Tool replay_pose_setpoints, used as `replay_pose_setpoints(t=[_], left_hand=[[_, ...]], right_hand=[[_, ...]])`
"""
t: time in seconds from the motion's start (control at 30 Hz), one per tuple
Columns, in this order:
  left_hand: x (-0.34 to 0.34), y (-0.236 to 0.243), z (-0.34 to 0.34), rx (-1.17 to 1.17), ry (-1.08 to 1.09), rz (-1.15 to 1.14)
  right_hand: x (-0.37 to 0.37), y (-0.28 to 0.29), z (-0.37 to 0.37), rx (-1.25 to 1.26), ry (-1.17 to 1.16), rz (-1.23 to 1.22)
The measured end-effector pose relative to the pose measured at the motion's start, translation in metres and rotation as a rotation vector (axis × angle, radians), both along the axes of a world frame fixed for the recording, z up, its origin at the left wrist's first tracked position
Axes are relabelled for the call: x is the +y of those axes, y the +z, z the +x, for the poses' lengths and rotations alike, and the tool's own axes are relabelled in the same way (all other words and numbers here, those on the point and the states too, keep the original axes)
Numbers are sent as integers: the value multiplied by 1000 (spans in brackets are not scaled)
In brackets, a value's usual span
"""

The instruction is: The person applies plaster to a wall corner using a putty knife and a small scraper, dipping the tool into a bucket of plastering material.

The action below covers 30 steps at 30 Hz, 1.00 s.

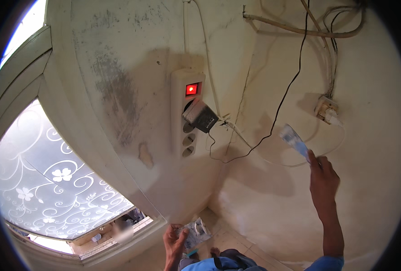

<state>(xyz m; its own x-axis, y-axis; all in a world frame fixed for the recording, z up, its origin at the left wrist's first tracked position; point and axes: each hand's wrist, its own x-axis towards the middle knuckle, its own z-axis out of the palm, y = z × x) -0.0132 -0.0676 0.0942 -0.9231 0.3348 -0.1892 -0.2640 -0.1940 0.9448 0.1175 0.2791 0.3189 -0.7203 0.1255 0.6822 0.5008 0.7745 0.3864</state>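
My right hand (323, 177) is raised toward the cream wall and pinches a thin, flat, blue-and-white strip (294, 140) that points up and to the left. It is blurred, so I cannot tell what it is. Low by my body, my left hand (175, 241) grips a crumpled clear wrapper with printed paper (197, 232). A white power strip (188, 113) with a glowing red switch (191, 89) is fixed upright on the wall, left of my right hand. A grey adapter (201, 116) is plugged into its top socket.
Black and white cables (279, 106) hang across the wall corner, some running to a small wall socket (325, 109) at the right. A window with a white floral pattern (51, 180) fills the lower left. The floor below is tiled (236, 244).
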Motion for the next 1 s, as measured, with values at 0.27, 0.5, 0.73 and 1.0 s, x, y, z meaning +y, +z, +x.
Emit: replay_pose_setpoints(t=[0.27,0.5,0.73,1.0], left_hand=[[4,-22,-7,78,-6,58],[-11,-49,-3,104,82,96],[-16,-57,-6,72,111,109],[-12,-55,-9,28,60,56]], right_hand=[[58,-14,-103,113,157,43],[71,-3,-161,196,131,151],[77,11,-170,158,96,235],[75,23,-177,145,140,200]])
